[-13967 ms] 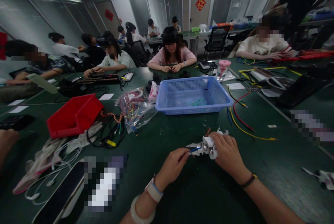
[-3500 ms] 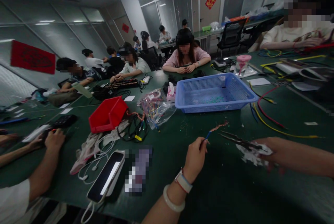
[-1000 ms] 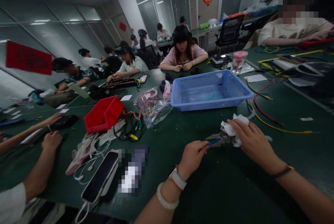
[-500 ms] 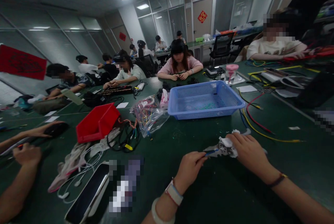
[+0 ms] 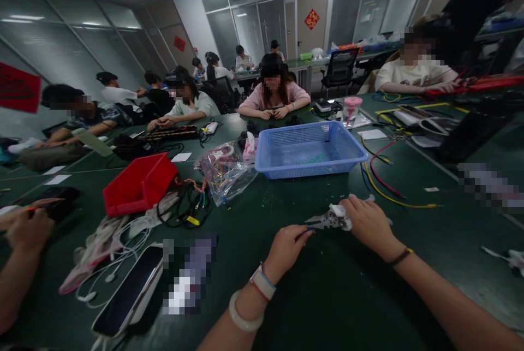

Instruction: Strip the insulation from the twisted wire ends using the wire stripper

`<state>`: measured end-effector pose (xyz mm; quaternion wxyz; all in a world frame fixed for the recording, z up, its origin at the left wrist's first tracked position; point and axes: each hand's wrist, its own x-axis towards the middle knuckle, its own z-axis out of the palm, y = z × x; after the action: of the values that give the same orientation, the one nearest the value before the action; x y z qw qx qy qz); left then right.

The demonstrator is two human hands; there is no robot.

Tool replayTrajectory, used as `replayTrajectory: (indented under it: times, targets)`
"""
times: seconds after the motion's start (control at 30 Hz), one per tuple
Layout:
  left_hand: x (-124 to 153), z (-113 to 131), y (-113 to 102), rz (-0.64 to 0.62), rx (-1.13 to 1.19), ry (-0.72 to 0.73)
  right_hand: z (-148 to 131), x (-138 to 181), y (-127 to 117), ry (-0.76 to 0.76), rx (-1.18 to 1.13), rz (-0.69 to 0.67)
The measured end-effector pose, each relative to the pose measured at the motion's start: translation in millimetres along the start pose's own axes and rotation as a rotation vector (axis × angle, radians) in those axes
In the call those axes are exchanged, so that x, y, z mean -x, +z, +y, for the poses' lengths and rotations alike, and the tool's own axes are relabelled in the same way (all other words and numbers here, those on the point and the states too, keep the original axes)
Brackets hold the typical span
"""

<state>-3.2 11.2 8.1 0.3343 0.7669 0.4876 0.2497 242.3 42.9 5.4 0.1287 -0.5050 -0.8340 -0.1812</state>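
My right hand [image 5: 367, 226] is closed around the handles of a pair of metal wire strippers [image 5: 326, 221], with crumpled white tissue [image 5: 339, 211] between the hand and the tool. The jaws point left, toward my left hand [image 5: 287, 247]. Fingertips of that left hand pinch a short blue wire [image 5: 311, 228], whose end shows just below the jaw tips. Whether wire and jaws touch is too small to tell. A blue plastic basket [image 5: 311, 170] with small green bits inside stands beyond both hands.
To the left are a red bin [image 5: 141, 184], a clear bag of wires [image 5: 227, 173], gloves [image 5: 94, 247], white earphones [image 5: 88, 296] and a phone [image 5: 129, 291]. Yellow and red cables [image 5: 393, 195] lie at the right. Another person's hands [image 5: 30, 225] work at the left edge.
The view has shifted, so everything sits further left and slightly higher. The blue wire, earlier across the stripper jaws, now shows only by the left fingertips near the jaw tips.
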Motion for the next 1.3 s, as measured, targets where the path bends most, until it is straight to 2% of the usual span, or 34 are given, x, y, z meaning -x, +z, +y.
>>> replayTrajectory:
  times: [0.23, 0.53, 0.83, 1.3]
  targets:
    - [1.7, -2.1, 0.8, 0.012, 0.014, -0.006, -2.1, -1.2, 0.9, 0.003, 0.010, -0.009]
    - [3.4, 1.0, -3.9, 0.000, 0.062, 0.007, 4.3, -0.9, 9.4, -0.036, 0.013, 0.147]
    - [4.1, 3.3, -3.4, -0.031, 0.036, 0.003, 6.6, -0.7, 12.3, -0.003, 0.037, 0.066]
    - [1.3, -2.9, -0.5, -0.033, 0.041, -0.027, 6.6, -6.2, 13.1, -0.029, 0.015, 0.088]
